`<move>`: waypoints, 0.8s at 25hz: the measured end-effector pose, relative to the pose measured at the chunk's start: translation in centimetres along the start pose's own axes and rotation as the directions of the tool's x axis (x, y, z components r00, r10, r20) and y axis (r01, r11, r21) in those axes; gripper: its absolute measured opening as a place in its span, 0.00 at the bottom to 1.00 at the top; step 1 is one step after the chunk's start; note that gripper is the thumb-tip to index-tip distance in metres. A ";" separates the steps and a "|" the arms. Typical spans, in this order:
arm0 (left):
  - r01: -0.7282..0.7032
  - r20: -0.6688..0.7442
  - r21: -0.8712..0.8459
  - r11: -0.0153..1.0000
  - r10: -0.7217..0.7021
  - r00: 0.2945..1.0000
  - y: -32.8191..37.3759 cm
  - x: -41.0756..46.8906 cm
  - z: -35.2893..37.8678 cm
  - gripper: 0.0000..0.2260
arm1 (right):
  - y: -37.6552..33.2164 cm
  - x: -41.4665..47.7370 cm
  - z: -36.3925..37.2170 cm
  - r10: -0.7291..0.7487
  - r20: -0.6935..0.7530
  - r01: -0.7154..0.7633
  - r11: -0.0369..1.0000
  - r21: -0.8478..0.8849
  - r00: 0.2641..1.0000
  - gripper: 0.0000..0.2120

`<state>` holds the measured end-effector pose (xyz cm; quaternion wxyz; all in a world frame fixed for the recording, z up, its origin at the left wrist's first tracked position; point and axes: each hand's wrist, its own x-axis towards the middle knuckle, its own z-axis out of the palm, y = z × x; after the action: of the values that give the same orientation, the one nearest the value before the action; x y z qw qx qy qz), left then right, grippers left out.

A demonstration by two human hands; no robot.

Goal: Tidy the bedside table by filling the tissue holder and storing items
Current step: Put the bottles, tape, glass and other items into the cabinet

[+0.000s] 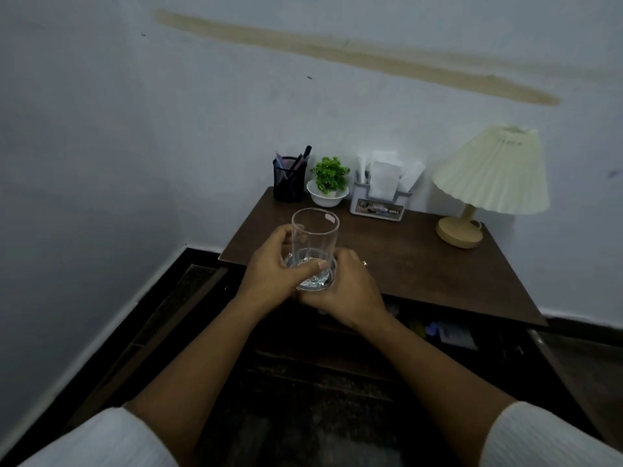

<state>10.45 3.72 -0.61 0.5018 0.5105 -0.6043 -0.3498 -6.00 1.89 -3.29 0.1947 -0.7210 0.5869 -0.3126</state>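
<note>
Head camera: we look down at a dark wooden desk (421, 261) set against a pale wall. Both our hands meet at its near edge around a clear drinking glass (315, 244), which stands upright above the edge. The left hand (269, 281) wraps the lower part of the glass, its fingers (312, 268) clamped across the front. The right hand (347, 291) cups the base from the other side, fingers closed under it; there may be a coaster or saucer beneath, but the dim light leaves us unsure.

We judge the glass rigid, smooth, likely slippery and breakable, with a thick base that carries most of its weight. Low on the body, with support under the base, seems the safest hold.

At the back of the desk stand a mesh pen cup (290, 180), a small green plant (328, 182) in a white bowl, a tissue holder (379, 197) already showing white tissues, and a pleated cream lamp (488, 176). Below the desk edge an open drawer (451, 335) shows small items.
</note>
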 end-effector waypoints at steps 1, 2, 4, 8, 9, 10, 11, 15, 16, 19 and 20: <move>0.003 0.009 -0.003 1.000 -0.003 1.000 0.1 -1.6 0.3 0.28 | -0.2 -1.9 -0.5 -0.016 0.000 0.016 1.000 -0.007 1.000 0.38; 0.011 0.014 -0.008 1.000 -0.010 1.000 -0.1 -2.9 0.5 0.28 | -0.3 -3.4 -0.7 -0.028 0.008 0.028 1.000 -0.008 1.000 0.38; 0.032 0.009 -0.026 0.999 -0.032 0.999 -0.8 -4.9 0.9 0.29 | -0.2 -5.5 -0.7 -0.037 0.058 0.037 0.999 -0.004 0.998 0.38; 0.120 0.004 -0.013 0.993 -0.120 0.993 -4.5 -7.1 1.0 0.29 | 1.2 -6.9 1.6 0.003 0.168 0.002 1.000 -0.027 0.986 0.38; 0.161 -0.020 0.004 0.987 -0.161 0.987 -5.8 -7.9 0.9 0.29 | 1.5 -7.3 2.8 0.009 0.227 -0.004 1.000 -0.022 0.974 0.38; 0.188 -0.022 -0.003 0.982 -0.188 0.982 -6.4 -8.2 1.0 0.30 | 1.9 -7.6 3.4 0.019 0.248 -0.013 1.000 -0.022 0.969 0.40; 0.212 -0.017 -0.014 0.977 -0.212 0.977 -7.1 -8.7 1.0 0.30 | 2.2 -8.0 4.0 0.029 0.262 -0.027 1.000 -0.011 0.965 0.41; 0.265 0.008 -0.029 0.964 -0.264 0.964 -8.9 -8.3 1.7 0.31 | 3.8 -7.9 6.3 0.052 0.255 -0.070 0.996 0.060 0.965 0.43; 0.276 0.014 -0.027 0.961 -0.276 0.961 -9.7 -7.7 1.8 0.31 | 4.5 -7.2 7.3 0.057 0.263 -0.077 0.995 0.069 0.963 0.43; 0.301 0.013 -0.022 0.953 -0.301 0.954 -11.9 -6.0 1.9 0.30 | 5.7 -5.4 10.2 0.084 0.280 -0.110 0.991 0.078 0.956 0.42; 0.306 0.002 -0.020 0.952 -0.306 0.952 -12.6 -5.4 1.9 0.30 | 6.2 -4.8 11.2 0.096 0.274 -0.124 0.988 0.090 0.957 0.41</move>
<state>11.79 5.84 -14.18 0.4469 0.5931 -0.5140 -0.4293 -3.44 4.11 -16.51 0.3276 -0.7116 0.5769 -0.2312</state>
